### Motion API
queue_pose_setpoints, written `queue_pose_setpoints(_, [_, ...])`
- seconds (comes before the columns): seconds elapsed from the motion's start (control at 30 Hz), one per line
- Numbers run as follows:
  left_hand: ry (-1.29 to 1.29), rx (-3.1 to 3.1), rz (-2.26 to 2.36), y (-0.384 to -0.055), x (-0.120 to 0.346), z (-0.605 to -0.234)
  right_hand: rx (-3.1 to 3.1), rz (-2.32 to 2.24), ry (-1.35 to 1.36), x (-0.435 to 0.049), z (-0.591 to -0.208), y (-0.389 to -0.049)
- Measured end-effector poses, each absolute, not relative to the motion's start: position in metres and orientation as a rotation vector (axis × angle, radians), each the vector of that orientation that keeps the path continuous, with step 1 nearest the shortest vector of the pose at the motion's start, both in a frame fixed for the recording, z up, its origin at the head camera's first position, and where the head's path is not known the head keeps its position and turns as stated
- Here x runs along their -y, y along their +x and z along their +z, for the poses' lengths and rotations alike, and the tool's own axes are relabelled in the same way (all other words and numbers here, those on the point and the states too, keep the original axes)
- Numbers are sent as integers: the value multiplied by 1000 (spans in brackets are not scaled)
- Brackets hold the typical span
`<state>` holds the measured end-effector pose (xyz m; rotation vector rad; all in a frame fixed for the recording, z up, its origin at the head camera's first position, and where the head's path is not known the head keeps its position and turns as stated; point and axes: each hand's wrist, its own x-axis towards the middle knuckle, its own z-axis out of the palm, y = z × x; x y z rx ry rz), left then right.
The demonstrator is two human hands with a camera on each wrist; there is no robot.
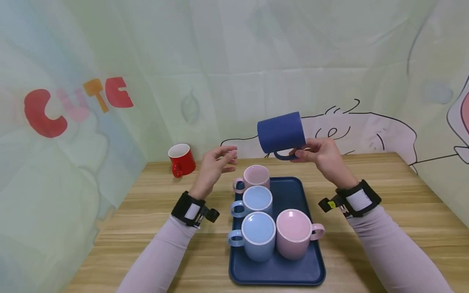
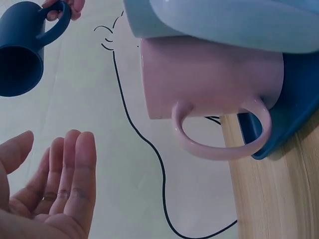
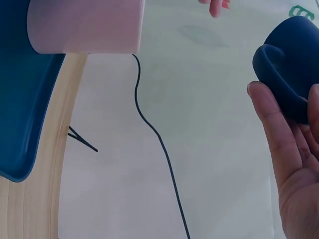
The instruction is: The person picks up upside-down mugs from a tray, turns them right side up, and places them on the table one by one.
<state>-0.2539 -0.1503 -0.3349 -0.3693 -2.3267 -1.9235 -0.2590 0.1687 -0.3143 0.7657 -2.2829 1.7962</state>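
Note:
A dark blue mug [image 1: 280, 133] is held in the air, tipped on its side with its mouth toward the left. My right hand [image 1: 322, 156] grips it at the handle and base end; the right wrist view shows the fingers [image 3: 276, 139] about the handle. My left hand [image 1: 216, 167] hovers empty to the left of the mug, fingers extended and apart from it. Below, a dark blue tray [image 1: 289, 187] bears a pink mug [image 1: 256, 176] at its far left, two light blue mugs [image 1: 258, 232] along the left side, and another pink mug [image 1: 293, 232] at the near right.
On the wooden table [image 1: 154, 211], a red mug [image 1: 183, 159] stands at the back left, outside the tray. A printed cloth [image 1: 220, 49] hangs behind and to the left of the table. The tray mugs' handles stick out past its sides.

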Motion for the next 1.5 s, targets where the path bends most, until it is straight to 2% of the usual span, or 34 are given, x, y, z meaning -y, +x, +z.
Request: queue_pose_setpoints(1.5, [-471, 2421, -1952, -251, 120, -330, 2179, 1975, 786, -155, -313, -260])
